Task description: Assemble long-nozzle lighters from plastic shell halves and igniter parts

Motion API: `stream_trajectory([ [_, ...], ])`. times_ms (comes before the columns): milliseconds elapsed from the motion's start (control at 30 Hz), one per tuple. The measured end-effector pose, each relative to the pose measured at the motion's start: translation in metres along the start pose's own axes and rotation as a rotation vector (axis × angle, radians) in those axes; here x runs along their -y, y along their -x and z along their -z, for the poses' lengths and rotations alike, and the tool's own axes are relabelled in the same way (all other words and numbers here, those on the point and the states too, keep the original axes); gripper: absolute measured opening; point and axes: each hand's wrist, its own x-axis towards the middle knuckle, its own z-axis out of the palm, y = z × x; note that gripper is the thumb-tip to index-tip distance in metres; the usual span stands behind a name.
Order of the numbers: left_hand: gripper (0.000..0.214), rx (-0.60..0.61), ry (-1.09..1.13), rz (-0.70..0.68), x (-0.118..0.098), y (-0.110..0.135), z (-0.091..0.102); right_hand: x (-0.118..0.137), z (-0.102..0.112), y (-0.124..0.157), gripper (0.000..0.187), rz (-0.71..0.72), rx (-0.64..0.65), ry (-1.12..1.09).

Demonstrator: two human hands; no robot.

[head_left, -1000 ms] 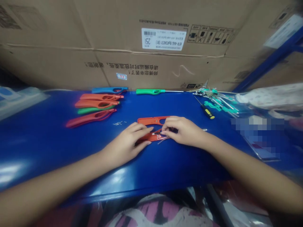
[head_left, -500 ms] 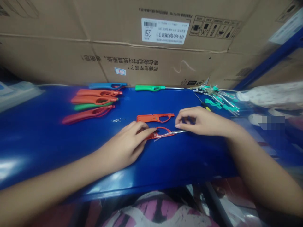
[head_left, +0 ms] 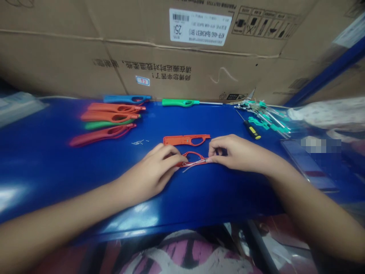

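An orange lighter half-shell [head_left: 194, 153] with a looped trigger opening lies on the blue table, thin pale wires [head_left: 192, 165] running along it and hanging off its near side. Its left end is covered by my left hand [head_left: 158, 167], whose fingers are closed around it. At the shell's narrow right end, my right hand [head_left: 230, 152] pinches the base of the metal tube with thumb and forefinger; the rest of the tube is hidden by the hand. Just beyond lies the matching orange half-shell [head_left: 178, 140], inner side up, touched by neither hand.
Several coloured lighter handles [head_left: 114, 117] lie at the left, near small metal pins [head_left: 139, 142]. A green lighter [head_left: 176, 102] with a metal tube lies along the back. Farther right are teal-and-metal lighter parts [head_left: 268, 116], a screwdriver [head_left: 252, 130] and a phone [head_left: 309, 167]. A cardboard box [head_left: 159, 68] stands behind.
My right hand has shifted left along the metal tube to the shell's neck, covering the tube. My left hand stays on the shell. The view has tilted slightly, showing the screwdriver fully.
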Motion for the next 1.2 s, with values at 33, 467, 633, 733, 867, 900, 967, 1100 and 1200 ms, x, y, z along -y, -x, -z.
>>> stream_trajectory([
  [33,0.028,0.004,0.001,0.007,-0.001,0.0,0.0,0.002,0.0,0.001,0.007,0.035,-0.031,0.013],
  [467,0.027,0.025,-0.016,0.018,-0.002,-0.002,0.0,0.019,-0.029,-0.001,0.006,0.403,-0.09,0.017],
  [633,0.027,0.024,-0.02,0.015,-0.003,0.0,0.0,0.017,-0.021,-0.001,0.004,0.235,-0.089,-0.223],
  [733,0.027,0.039,-0.047,0.027,-0.004,0.002,0.0,0.017,-0.02,-0.003,0.002,0.194,-0.072,-0.295],
  [867,0.026,0.053,-0.085,0.041,-0.007,0.003,0.001,0.017,-0.022,-0.006,0.005,0.228,-0.088,-0.268],
  [900,0.026,0.056,-0.093,0.042,-0.008,0.003,0.001,0.017,-0.022,-0.006,0.006,0.242,-0.095,-0.239],
  [967,0.025,0.059,-0.107,0.041,-0.009,0.003,0.001,0.017,-0.022,-0.006,0.009,0.265,-0.108,-0.19],
  [1100,0.027,0.065,-0.134,0.029,-0.009,0.003,0.001,0.015,-0.021,-0.006,0.01,0.291,-0.105,-0.186],
  [1200,0.029,0.071,-0.14,0.018,-0.008,0.004,0.0,0.013,-0.021,-0.006,0.009,0.294,-0.086,-0.202],
])
